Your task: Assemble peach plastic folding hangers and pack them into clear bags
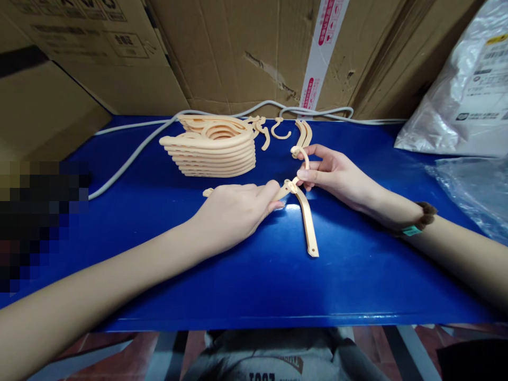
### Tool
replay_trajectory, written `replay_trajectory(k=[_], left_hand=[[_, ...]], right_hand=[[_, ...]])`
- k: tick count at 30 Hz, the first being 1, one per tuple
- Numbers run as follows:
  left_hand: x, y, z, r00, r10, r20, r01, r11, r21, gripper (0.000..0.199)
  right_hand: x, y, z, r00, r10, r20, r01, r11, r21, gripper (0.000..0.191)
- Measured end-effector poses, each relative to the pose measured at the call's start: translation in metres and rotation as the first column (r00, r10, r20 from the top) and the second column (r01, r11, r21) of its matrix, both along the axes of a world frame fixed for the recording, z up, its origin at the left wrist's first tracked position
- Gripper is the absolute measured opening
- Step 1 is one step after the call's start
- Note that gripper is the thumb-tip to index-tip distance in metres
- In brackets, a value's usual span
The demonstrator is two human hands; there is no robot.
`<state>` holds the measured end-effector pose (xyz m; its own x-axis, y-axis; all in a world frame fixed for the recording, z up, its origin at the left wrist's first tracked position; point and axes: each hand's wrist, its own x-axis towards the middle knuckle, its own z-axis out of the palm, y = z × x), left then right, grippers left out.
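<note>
My left hand (238, 214) is closed around one arm of a cream plastic folding hanger (307, 222), whose other arm slants down toward me over the table. Between thumb and fingers, my right hand (329, 169) pinches the hanger's curved hook, just above the joint where the pieces meet. Most of the arm in my left hand is hidden by the fingers; its tip shows at the far side. Behind my left hand lies a stack of cream hanger pieces (214, 153). A loose hook (281, 132) and a pair of curved arms (305, 133) lie beyond my right hand.
The blue table (254, 286) has its near edge in front of my lap. A pale cable (135, 159) runs along its back and left. Cardboard boxes (238, 58) stand behind. Clear plastic packaging (448, 100) lies at the right; a blurred-out area covers the left.
</note>
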<state>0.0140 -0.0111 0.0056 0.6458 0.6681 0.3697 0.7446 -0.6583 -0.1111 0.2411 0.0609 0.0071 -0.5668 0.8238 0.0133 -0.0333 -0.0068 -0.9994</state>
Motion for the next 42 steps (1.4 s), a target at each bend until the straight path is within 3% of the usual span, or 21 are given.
replay_trajectory(k=[10, 24, 32, 42], left_hand=[[0.000, -0.001, 0.003, 0.996, 0.070, -0.051, -0.071, 0.997, -0.012, 0.035], [-0.001, -0.001, 0.002, 0.997, 0.053, -0.063, -0.053, 0.999, -0.010, 0.040], [-0.002, -0.004, 0.005, 0.997, 0.061, -0.057, -0.066, 0.994, -0.086, 0.036], [0.000, -0.005, 0.007, 0.996, 0.041, -0.076, -0.058, 0.972, -0.229, 0.039]], right_hand=[[0.000, -0.001, -0.003, 1.000, -0.020, 0.011, 0.020, 0.998, 0.056, 0.054], [0.002, -0.001, -0.004, 0.997, 0.011, 0.073, -0.024, 0.985, 0.169, 0.054], [0.005, -0.002, 0.002, 0.985, 0.054, 0.164, -0.093, 0.966, 0.241, 0.061], [0.006, -0.005, 0.009, 0.973, 0.078, 0.218, -0.126, 0.968, 0.218, 0.056]])
